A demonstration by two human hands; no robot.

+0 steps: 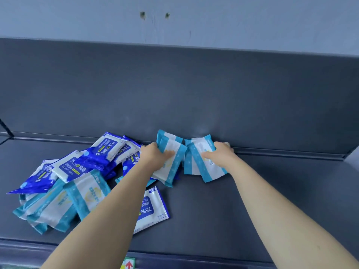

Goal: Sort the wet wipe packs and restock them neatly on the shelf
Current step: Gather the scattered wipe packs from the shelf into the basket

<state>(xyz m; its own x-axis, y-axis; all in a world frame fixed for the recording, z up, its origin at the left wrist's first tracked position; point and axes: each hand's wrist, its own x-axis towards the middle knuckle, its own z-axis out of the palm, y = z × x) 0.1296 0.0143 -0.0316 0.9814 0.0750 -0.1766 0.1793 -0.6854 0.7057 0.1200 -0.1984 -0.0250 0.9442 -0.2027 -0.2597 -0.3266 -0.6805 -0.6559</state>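
Note:
On the dark grey shelf (204, 210), my left hand (155, 156) grips a light-blue-and-white wipe pack (172, 152), tilted up near the shelf's back wall. My right hand (219, 154) grips another light-blue-and-white pack (196, 160) just to its right; a second one seems to lie under it. At the left lies a mixed heap: dark-blue alcohol wipe packs (77, 164) on top and behind, light-blue packs (58, 206) in front. One dark-blue alcohol pack (153, 208) lies alone, partly hidden under my left forearm.
The shelf's dark back panel (194, 94) rises behind the packs, with a pale wall (194, 20) above it. The shelf's front lip (194, 259) carries a small label with a red arrow (129, 264). Bare shelf surface lies to the right of my right arm.

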